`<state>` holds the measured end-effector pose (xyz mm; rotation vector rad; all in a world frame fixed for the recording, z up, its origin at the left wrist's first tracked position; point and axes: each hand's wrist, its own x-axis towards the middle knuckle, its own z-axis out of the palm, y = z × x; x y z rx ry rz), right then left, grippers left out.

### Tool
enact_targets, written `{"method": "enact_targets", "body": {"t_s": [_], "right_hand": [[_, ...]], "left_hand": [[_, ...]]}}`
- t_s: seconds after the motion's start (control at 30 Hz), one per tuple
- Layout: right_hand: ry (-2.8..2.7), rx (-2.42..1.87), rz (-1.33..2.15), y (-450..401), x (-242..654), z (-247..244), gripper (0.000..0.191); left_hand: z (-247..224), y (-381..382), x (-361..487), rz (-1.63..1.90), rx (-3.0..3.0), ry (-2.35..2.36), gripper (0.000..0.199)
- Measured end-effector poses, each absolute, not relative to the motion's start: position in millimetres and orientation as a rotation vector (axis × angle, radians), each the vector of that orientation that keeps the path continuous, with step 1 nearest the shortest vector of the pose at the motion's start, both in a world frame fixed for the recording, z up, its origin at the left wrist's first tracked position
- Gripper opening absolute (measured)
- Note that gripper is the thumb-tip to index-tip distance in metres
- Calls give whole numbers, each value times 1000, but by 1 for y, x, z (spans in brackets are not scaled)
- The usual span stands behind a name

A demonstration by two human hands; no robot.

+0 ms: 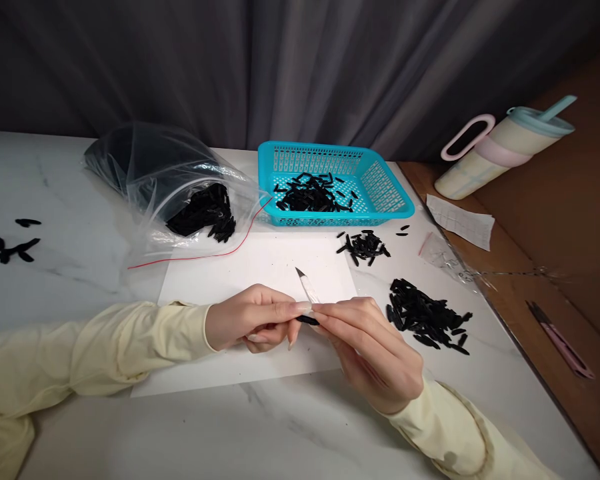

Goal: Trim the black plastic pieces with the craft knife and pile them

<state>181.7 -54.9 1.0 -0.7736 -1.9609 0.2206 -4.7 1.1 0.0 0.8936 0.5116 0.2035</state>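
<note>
Close together over the white sheet of paper, my two hands meet at the fingertips. A slender black piece [307,320] with pointed ends is pinched by my left hand [263,317], its thumb on top. My right hand [377,347] is closed, its fingertips touching the right end of that piece. From between the fingers rises the blade of a craft knife [307,285], tip pointing up and left, apparently in my right hand; its handle is hidden. Beneath lies the white paper [195,373], dotted with tiny dark specks.
Behind the paper are a blue basket [403,207] and an open zip bag [155,157], both holding black pieces. Loose piles [423,317] lie right, a few pieces [10,250] far left. Rightward are a tumbler [500,153], a paper slip [460,220] and pink-handled snips [560,343].
</note>
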Motion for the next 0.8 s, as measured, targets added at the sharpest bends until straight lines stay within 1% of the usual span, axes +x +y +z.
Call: {"method": "enact_targets", "body": {"t_s": [0.3,0.8], "right_hand": [[-1944,-785,217,-54,180,2,37],[-1955,-805,252,-54,180,3,33]], "left_hand": [[0,1,-4,213,882,512,34],[0,2,-6,213,871,502,37]]}}
